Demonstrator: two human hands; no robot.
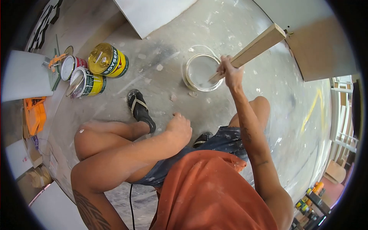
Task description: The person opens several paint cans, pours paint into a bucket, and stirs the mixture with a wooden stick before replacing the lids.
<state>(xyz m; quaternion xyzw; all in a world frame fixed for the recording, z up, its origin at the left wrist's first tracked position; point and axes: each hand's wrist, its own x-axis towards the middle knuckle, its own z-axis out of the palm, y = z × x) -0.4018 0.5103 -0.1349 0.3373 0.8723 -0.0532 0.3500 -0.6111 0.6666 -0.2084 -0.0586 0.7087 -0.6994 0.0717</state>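
Note:
My right hand [231, 73] grips a long flat wooden stick [260, 45], whose lower end dips into an open round can [186, 74] on the floor. Greyish-white liquid [202, 72] shows inside that can. The stick leans up to the right, its thick end near a panel. My left hand [180, 128] hangs above my lap with its fingers curled; what they hold, if anything, is hidden.
A yellow paint can [122, 64] and two smaller cans, one green and yellow [96, 85], one red [81, 63], stand at the upper left. Orange tools [35, 115] lie at the left edge. A white panel [153, 13] and a brown-and-grey panel [326, 50] stand ahead.

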